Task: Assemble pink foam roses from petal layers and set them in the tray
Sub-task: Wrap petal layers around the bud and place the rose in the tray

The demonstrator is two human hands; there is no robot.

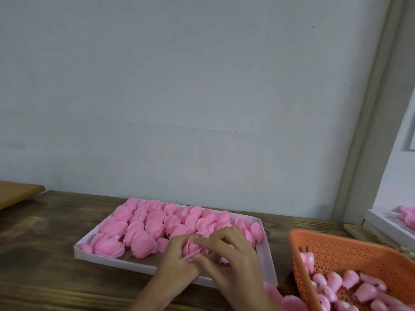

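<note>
A shallow white tray (116, 263) lies on the wooden table, packed with several finished pink foam roses (143, 227). Over its near right part both hands hold one pink rose (193, 246) between them. My left hand (177, 259) cups it from the left, fingers curled round its petals. My right hand (233, 254) covers it from the right, thumb and fingertips pinching the outer petals. The rose's underside is hidden by the hands.
An orange perforated basket (336, 248) at the right holds several pink rose buds (350, 281). Loose pink petal layers (283, 299) lie at the near edge beside it. A second white tray (386, 223) sits far right. A light wooden board (15, 191) is at far left.
</note>
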